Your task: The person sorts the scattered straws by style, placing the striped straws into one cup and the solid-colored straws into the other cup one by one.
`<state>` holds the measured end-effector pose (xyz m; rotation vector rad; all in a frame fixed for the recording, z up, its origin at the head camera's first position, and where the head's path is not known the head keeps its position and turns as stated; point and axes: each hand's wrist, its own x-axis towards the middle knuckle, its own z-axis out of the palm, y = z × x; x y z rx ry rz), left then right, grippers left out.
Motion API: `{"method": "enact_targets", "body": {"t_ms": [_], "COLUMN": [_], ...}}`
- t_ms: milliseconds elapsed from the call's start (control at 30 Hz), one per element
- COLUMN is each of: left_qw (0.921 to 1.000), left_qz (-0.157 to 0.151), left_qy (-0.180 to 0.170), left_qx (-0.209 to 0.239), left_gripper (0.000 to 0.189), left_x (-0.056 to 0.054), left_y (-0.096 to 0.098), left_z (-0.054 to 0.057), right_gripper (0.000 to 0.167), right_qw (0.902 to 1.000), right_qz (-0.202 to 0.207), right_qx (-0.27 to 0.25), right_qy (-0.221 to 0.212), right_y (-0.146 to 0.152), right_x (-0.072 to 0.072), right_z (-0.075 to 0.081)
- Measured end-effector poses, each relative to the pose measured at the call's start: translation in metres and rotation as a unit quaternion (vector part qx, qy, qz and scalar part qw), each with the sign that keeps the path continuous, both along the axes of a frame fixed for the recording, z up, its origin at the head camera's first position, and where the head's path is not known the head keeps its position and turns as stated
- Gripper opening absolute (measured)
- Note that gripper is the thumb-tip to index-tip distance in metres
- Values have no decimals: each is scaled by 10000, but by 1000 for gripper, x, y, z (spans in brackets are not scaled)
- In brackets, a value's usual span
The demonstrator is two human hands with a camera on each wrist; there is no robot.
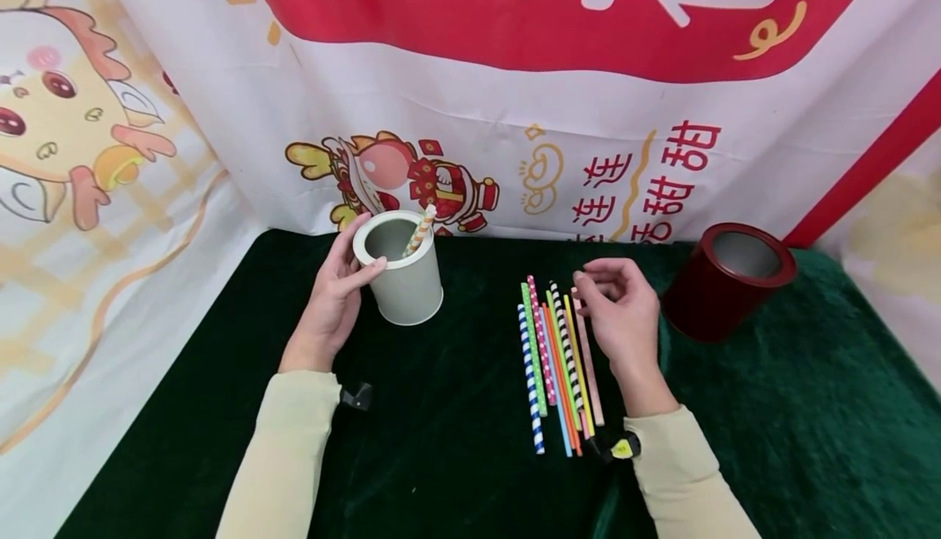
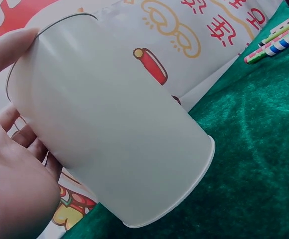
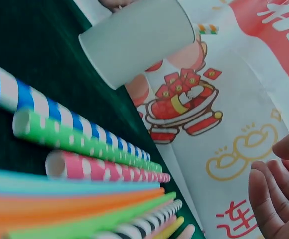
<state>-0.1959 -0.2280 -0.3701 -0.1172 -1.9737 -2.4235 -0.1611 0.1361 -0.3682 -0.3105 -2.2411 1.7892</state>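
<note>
My left hand (image 1: 328, 304) grips a white cylindrical canister (image 1: 407, 292) at its upper left side, the thumb at the rim and the fingers round the far side. Inside leans an orange-and-white striped paper straw (image 1: 419, 234), its top sticking out above the rim. In the left wrist view the canister's smooth wall (image 2: 109, 124) fills the middle. Over the far right end of a row of colourful paper straws (image 1: 550, 359) hovers my right hand (image 1: 625, 314). Its fingers (image 3: 264, 199) are loosely bent, with a gap to the thumb and nothing between them.
A dark red canister (image 1: 716, 298) stands on the right, just beyond my right hand. Dark green velvet cloth (image 1: 441, 457) covers the table. Behind it hangs a printed white and red backdrop (image 1: 456, 98), with another printed cloth (image 1: 73, 278) at the left.
</note>
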Motion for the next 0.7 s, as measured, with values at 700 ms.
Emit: {"method": "enact_targets", "body": {"t_ms": [700], "left_qw": [10000], "left_qz": [-5], "left_qy": [39], "left_qx": [19], "left_gripper": [67], "left_x": [0], "left_y": [2], "left_z": [0], "right_gripper": [34], "right_qw": [9822], "right_qz": [683], "right_qx": [869], "right_qy": [-1522], "right_y": [30], "right_x": [-12], "right_z": [-27]}}
